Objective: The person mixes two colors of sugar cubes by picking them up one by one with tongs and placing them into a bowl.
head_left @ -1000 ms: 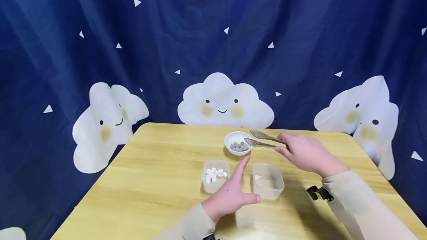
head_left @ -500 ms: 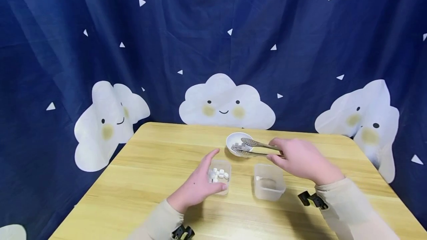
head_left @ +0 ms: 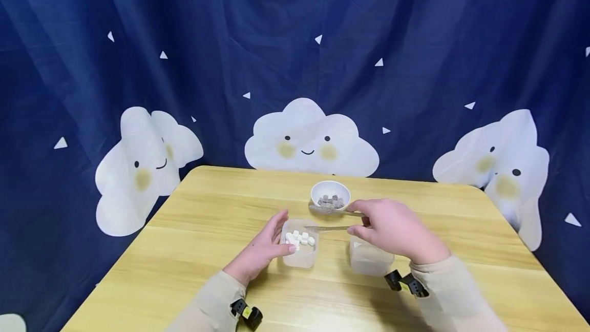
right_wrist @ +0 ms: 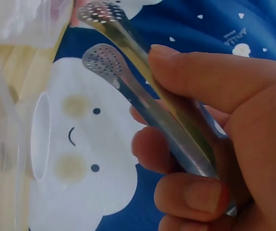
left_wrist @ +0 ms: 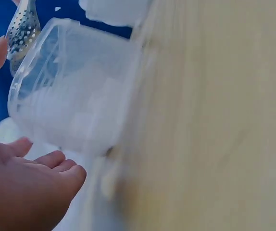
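My right hand (head_left: 392, 229) holds metal tongs (right_wrist: 143, 91) with perforated tips. The tongs' arms are spread: in the head view one tip lies by the front of the white bowl (head_left: 329, 186), the other over the left plastic container (head_left: 301, 260). White cubes (head_left: 301, 239) sit in that container, grey cubes (head_left: 331, 201) in the bowl. Beside the container's left side is my left hand (head_left: 258, 250), thumb toward its front and fingers toward its back. In the left wrist view its fingers are extended near the wall of the container (left_wrist: 80, 86); firm contact cannot be told.
A second translucent container (head_left: 371, 263) stands to the right, partly under my right hand, with one small white piece visible inside. All stand on a wooden table (head_left: 193, 229). Behind its far edge hangs a dark blue curtain (head_left: 221, 40) with cloud prints.
My left hand has moved left from between the containers to the left container's left side. The right hand has brought the tongs left and nearer, from beside the bowl to over the left container.
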Motion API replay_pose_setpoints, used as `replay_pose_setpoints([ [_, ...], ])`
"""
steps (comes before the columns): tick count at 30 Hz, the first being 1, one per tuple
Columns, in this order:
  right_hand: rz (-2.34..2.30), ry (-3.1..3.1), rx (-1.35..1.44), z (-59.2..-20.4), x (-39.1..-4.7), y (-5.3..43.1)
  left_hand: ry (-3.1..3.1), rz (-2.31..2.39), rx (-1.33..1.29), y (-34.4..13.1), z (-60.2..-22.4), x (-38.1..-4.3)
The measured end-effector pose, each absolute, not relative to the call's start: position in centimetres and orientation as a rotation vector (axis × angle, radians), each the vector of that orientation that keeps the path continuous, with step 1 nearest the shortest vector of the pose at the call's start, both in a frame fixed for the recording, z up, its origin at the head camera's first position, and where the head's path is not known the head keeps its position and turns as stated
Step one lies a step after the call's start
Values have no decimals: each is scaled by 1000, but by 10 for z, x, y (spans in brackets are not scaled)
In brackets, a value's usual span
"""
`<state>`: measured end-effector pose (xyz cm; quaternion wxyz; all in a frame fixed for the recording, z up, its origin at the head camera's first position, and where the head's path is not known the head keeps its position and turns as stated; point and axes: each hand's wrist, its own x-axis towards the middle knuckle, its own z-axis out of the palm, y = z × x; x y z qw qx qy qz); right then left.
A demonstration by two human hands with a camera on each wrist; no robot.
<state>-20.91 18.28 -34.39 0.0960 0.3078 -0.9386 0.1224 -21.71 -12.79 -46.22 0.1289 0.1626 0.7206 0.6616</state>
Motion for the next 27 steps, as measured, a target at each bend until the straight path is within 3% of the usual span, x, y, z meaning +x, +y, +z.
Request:
replay_pose_setpoints([
  [27, 308, -2693, 997, -372, -211, 133, 1919, 1987, 560, -124, -489, -218],
])
